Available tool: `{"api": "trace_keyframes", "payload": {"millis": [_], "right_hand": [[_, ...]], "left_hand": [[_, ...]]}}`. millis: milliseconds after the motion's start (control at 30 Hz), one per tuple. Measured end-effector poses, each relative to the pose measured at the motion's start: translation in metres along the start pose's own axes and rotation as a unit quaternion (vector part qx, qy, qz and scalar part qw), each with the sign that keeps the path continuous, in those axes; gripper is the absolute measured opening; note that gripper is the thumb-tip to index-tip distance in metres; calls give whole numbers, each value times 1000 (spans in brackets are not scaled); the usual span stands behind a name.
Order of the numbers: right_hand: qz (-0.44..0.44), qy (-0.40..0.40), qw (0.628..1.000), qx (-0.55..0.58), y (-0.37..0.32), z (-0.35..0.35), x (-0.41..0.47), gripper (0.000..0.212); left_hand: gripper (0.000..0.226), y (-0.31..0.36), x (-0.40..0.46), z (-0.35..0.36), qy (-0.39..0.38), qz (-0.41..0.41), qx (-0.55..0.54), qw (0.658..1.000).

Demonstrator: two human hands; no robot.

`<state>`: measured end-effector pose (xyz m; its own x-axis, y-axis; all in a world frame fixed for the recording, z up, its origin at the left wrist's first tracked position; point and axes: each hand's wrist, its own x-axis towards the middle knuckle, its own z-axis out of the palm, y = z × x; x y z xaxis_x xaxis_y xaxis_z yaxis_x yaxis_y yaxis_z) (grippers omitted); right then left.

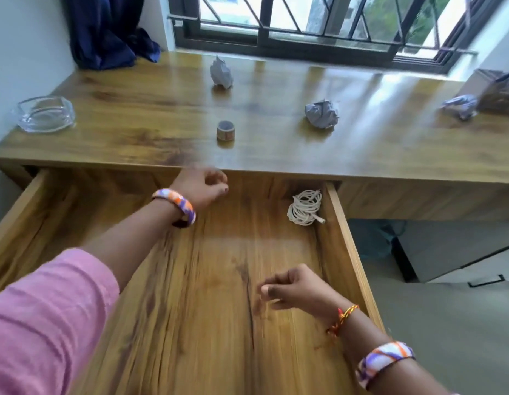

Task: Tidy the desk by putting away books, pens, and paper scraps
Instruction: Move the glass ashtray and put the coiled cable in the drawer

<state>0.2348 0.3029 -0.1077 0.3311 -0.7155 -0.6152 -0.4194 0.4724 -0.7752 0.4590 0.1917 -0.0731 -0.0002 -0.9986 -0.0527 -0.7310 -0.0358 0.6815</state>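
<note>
Three crumpled paper balls lie on the wooden desk (133, 121): one at the back centre (220, 72), one right of centre (321, 113), one at the far right (460, 106). A small roll of tape (226, 130) stands near the desk's front edge. Below the desk a wide drawer (350, 252) is pulled out. My left hand (200, 186) hovers over the drawer's back, just under the desk edge, fingers curled and holding nothing that I can see. My right hand (293, 286) hangs over the drawer's front right part, fingers loosely curled and empty.
A coiled white cable (304, 207) lies in the drawer's back right corner. A glass ashtray (45, 114) sits at the desk's left end. A dark blue curtain (105, 29) hangs at the back left. A box (495, 86) stands at the far right under the barred window.
</note>
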Motion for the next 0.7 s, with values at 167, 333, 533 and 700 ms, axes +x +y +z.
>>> {"api": "trace_keyframes", "payload": {"millis": [167,333,533,700], "right_hand": [[-68,59,992,93,-35,-19,29,9],[-103,76,984,121,-53,-22,47,8],[-70,93,985,125,-38,-25,39,15],[-37,137,972,189,-26,-33,21,22]], "left_hand": [[48,19,83,-5,91,-15,126,988],[50,11,123,2,37,-22,155,987],[11,24,75,9,109,81,53,989],[13,24,-24,49,-63,212,-32,975]]}}
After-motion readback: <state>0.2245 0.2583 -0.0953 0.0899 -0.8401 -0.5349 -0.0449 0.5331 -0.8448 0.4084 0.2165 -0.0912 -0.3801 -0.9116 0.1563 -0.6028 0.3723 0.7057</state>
